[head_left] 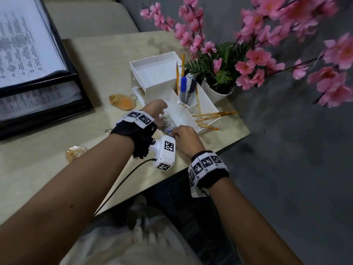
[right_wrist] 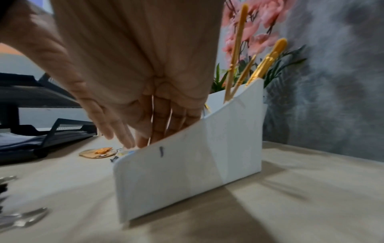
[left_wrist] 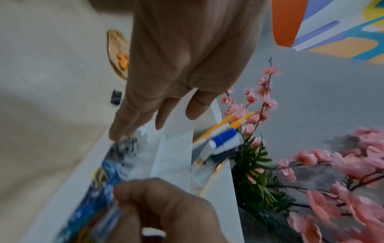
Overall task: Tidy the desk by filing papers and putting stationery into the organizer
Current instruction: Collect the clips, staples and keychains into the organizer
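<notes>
Reaching both hands into the white organizer [head_left: 193, 104], no writing legible.

A potted plant with pink blossoms [head_left: 254, 60] stands at the far corner of the surface [head_left: 99, 60], while an amber oval keychain [head_left: 121, 101] and a second golden keychain [head_left: 75, 153] lie apart nearer the front, over a grey floor [head_left: 298, 169].

Fingertips of the right hand [right_wrist: 145, 92] hidden behind the organizer [right_wrist: 187, 164] wall; blue-patterned item [left_wrist: 99, 189] blurred.
</notes>
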Demonstrator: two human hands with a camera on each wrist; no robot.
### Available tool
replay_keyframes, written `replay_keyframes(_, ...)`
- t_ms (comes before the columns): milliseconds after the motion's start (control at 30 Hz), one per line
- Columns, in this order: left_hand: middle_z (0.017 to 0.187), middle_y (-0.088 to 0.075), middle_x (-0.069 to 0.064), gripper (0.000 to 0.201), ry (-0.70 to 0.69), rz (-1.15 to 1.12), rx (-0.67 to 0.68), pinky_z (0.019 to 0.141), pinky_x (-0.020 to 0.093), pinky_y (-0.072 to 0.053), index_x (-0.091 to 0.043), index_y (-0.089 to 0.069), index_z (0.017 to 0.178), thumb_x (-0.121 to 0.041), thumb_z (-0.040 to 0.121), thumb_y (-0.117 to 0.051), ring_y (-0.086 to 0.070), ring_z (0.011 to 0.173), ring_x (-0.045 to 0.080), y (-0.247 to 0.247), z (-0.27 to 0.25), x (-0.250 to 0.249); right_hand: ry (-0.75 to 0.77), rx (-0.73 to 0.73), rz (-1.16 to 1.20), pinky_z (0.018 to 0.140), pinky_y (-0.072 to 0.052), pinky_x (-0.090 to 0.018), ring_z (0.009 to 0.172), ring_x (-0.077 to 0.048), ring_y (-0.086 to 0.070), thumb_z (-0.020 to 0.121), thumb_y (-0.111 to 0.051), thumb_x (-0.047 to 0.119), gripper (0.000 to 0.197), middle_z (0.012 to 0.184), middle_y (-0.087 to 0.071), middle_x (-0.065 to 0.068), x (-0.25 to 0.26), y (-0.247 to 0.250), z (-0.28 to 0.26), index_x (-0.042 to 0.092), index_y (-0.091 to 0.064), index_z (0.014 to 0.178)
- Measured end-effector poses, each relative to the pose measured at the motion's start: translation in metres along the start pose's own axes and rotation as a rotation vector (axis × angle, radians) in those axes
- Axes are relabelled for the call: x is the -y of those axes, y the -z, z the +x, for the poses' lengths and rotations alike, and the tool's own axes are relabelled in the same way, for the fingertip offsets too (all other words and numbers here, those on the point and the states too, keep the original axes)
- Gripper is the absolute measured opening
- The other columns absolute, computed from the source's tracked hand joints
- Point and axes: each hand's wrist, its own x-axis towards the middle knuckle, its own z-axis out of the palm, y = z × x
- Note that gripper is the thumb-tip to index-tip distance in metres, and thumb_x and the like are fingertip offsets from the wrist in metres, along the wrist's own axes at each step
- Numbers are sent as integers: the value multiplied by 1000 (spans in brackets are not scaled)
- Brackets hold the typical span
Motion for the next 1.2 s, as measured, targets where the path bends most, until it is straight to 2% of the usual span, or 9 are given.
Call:
replay_keyframes(33,137,-43,12,35,-4,31,22,104,41,-34,0,-50,121,-20,97,-35,-43,130,31,6,-7,-1,-3,-18,-9,82,-48,-37,99,-35,-58,83,-44,-4,31,103,-65,-20,5,-2,2,4,-69,99)
replay_keyframes(100,106,-60,1,24,-77,60,30,88,38,-41,-12,-59,98,-18,95,-36,-60,99,22,30,-12,-1,6,-58,15,84,-49,-37,100,-35,-58,84,-44,-4,31,105,-65,-20,19,-4,7,4,-68,101)
replay_keyframes(167,74,-60,-3,21,-135,27,-53,72,29,-38,-18,-52,75,-16,92,-39,-59,69,10,60,-21,4,35,-88,89,88,-49,-37,103,-34,-58,86,-44,-2,31,109,-66,-19,39,-8,14,4,-67,105)
replay_keyframes(300,45,-63,-6,24,-208,35,-235,59,21,-33,-17,-50,72,-13,93,-38,-59,45,4,130,-35,22,128,-50,152,92,-48,-36,106,-31,-59,88,-43,0,31,112,-66,-18,84,-21,27,3,-67,107)
replay_keyframes(500,83,-62,9,16,-249,574,-395,58,24,-39,-3,-64,92,-11,90,-51,-54,69,19,220,-56,62,53,130,85,87,-50,-38,104,-33,-58,83,-58,20,27,110,-64,-16,127,-59,43,5,-63,105)
replay_keyframes(600,114,-61,12,24,-208,891,-331,85,33,-46,-10,-62,105,-19,82,-65,-57,96,27,241,-63,78,29,238,-2,87,-45,-39,108,-32,-51,71,-74,39,58,116,-54,-13,139,-69,42,7,-51,113)
replay_keyframes(733,123,-36,10,64,-208,1194,-201,99,42,-40,-24,-43,127,-28,72,-76,-40,113,29,227,-66,92,79,300,-62,89,-44,-42,114,-35,-40,65,-79,23,68,122,-42,-13,144,-78,37,10,-40,119)
replay_keyframes(933,126,-30,7,67,-305,1381,-269,94,44,-46,-28,-39,129,-27,72,-75,-40,114,31,213,-47,114,8,174,139,76,-41,-36,103,-28,-39,67,-68,10,39,98,-45,-8,136,-80,31,15,-39,92)
replay_keyframes(1200,125,-38,9,64,-334,1270,-203,92,40,-46,-16,-41,128,-27,75,-74,-56,104,37,205,-32,100,-186,-284,592,84,-49,-38,101,-30,-56,68,-68,19,43,96,-62,-11,89,-10,46,15,-48,106)
